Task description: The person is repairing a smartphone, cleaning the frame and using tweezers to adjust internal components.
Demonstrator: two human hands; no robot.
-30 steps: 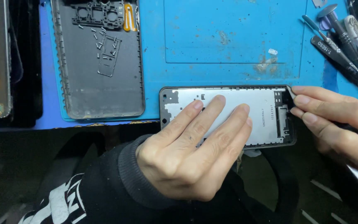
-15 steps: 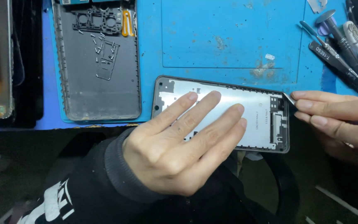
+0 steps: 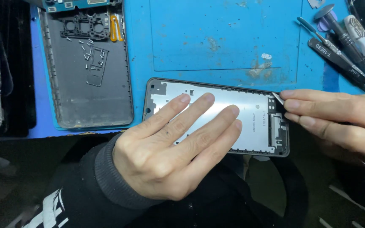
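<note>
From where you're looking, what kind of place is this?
Most likely a phone repair bench: a blue work mat, an opened phone frame under the left hand, a detached back cover holding tiny screws, and precision screwdrivers.

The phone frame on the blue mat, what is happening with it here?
A person is working on an opened phone. The left hand lies flat on the silver phone frame and presses it onto the blue mat. The right hand holds a thin metal blade with its tip at the frame's upper right corner. The grey back cover, with small screws lying in it, sits to the left. Screwdrivers rest at the upper right.
</note>
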